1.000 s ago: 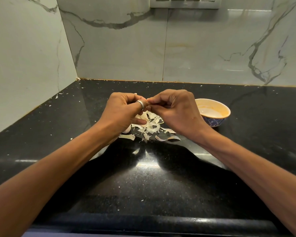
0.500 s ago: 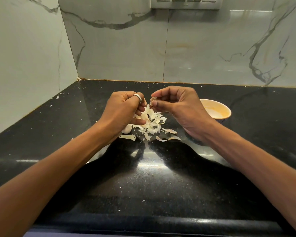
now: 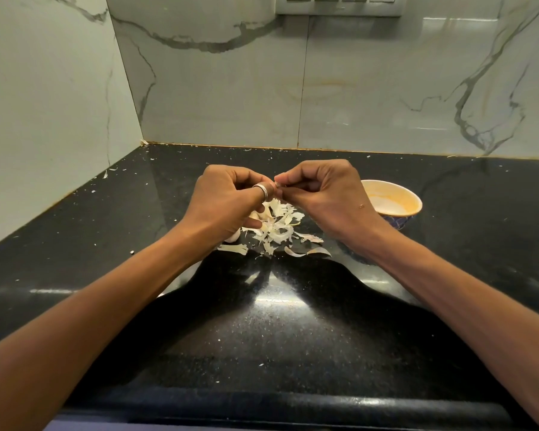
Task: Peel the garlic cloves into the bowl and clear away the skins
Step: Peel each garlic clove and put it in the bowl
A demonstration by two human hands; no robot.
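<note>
- Above the middle of the black countertop [image 3: 271,331], in the head view, the left hand [image 3: 227,203] and the right hand [image 3: 324,194] meet fingertip to fingertip.
- The left hand's fingers are curled inward, with a silver ring [image 3: 262,190] on one of them. Its fingertips close on a garlic clove [image 3: 277,185], of which only a sliver shows.
- The right hand's thumb and forefinger pinch together on the same small piece from the other side, and its remaining fingers are tucked into the palm.
- How much skin is left on the held clove cannot be told, as the fingers cover nearly all of it.
- Directly below the hands, a loose pile of pale garlic skins [image 3: 277,228] lies on the counter, with a few curled strips strewn toward the near side.
- One whole clove [image 3: 233,236] rests on the counter just under the left wrist, at the pile's left edge.
- The bowl [image 3: 413,199] stands on the counter just beyond the right hand, which partly hides it. Its inside is pale with an orange tint.
- Tiny white flecks dot the countertop.
- Marble wall panels [image 3: 215,88] rise behind and to the left, and a switch plate [image 3: 339,6] sits at the top edge.
</note>
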